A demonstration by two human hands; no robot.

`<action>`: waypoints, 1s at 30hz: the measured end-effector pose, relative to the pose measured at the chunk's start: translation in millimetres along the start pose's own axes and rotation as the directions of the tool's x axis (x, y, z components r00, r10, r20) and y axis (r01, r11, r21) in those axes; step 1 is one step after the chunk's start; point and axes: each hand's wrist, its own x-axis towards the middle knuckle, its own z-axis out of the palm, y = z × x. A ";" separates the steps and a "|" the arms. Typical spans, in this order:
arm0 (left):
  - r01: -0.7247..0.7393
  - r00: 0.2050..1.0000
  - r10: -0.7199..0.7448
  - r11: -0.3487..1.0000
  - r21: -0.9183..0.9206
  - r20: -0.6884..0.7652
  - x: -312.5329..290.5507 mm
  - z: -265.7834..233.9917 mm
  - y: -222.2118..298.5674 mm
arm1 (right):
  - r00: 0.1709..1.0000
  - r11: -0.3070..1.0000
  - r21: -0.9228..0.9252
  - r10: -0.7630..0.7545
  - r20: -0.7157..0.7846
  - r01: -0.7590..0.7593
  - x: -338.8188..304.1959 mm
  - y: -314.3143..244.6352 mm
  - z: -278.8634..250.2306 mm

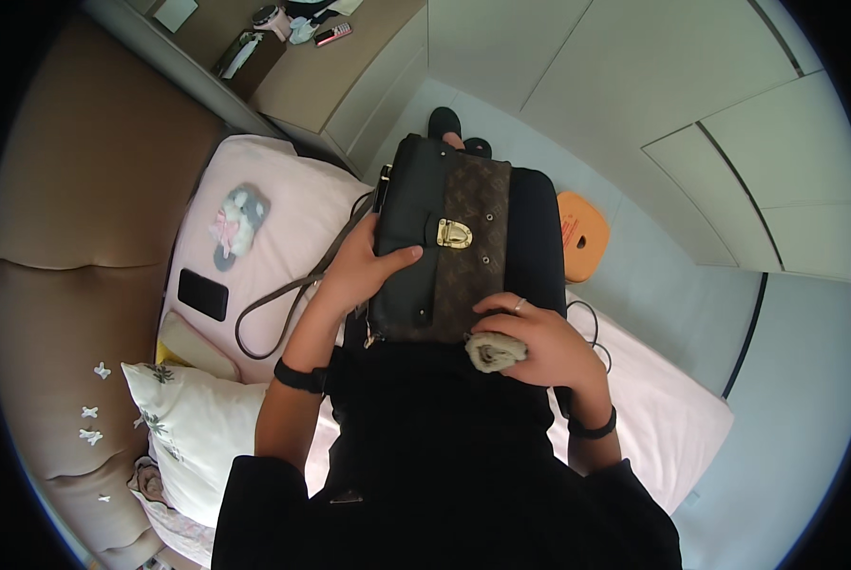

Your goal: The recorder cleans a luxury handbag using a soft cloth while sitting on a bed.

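Head view: black-and-brown bag (435, 271) sits mid-frame on the person's lap, flap closed, gold clasp (454, 234) facing up. Left hand (364, 261) grips the bag's left side, thumb flat on the black panel, other fingers mostly hidden at the edge. Right hand (554, 332) is curled around a rolled beige cloth (497, 351) at the bag's lower right corner; ringed finger rests near the patterned part. Strap (338, 245) loops out left onto the pink bed (653, 408). Left of frame on the bed: dark phone (203, 294), plush toy (240, 223) just above it, white pillow (207, 427) lower down. Orange stool (585, 237) right of the bag, on the floor (625, 223).
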 end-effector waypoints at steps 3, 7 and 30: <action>-0.113 0.992 0.119 0.986 0.122 -0.045 -16.2 7.7 38.3 | 0.989 0.995 0.082 -0.050 -0.139 0.062 -13.3 -5.3 -24.0; -0.146 0.989 0.148 0.971 0.190 0.003 -44.5 19.7 105.2 | 0.856 0.990 0.037 -0.100 -0.508 0.137 -26.0 -8.7 -45.7; -0.400 0.916 0.332 0.780 0.482 0.223 -56.2 120.7 51.2 | 0.567 0.961 -0.263 -0.168 -0.807 -0.089 30.9 33.5 -35.6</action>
